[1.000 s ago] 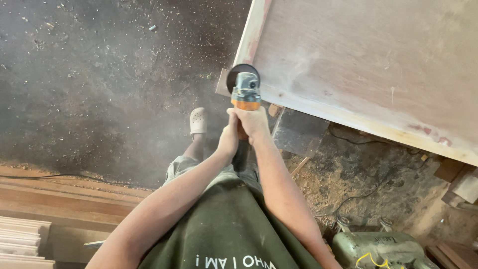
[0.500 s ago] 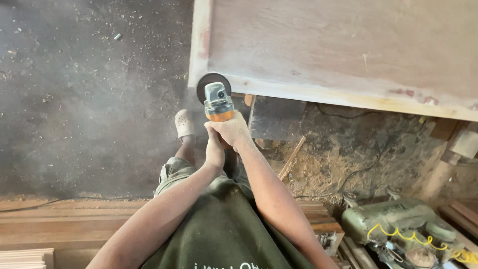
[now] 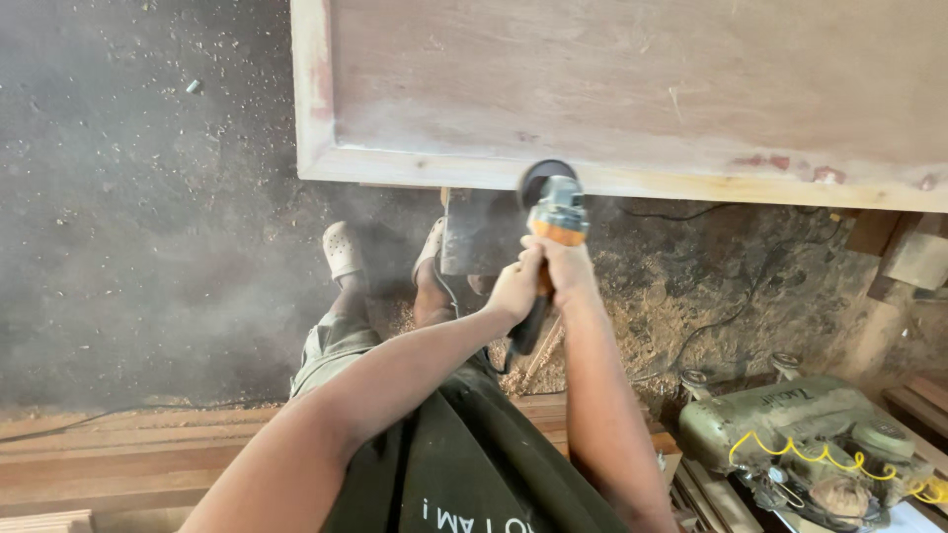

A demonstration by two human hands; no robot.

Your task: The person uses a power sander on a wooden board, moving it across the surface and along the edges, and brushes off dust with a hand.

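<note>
Here, both hands clench an angle grinder: left hand, right hand | disc meets the near edge of the wooden door panel | grinder has shifted rightward from the panel's corner along that edge | dust drifts over the floor.

- Angle grinder: grey-silver head, orange band, black disc and handle.
- Wooden panel, far: pinkish-brown face, pale cream frame edge, a few red patches at right.
- Floor, left: dark grey, speckled with pale sawdust.
- Clogs: off-white, perforated.
- Machine, near right: olive green, with a yellow coiled cord.
- Shirt: dark green, white lettering.
</note>
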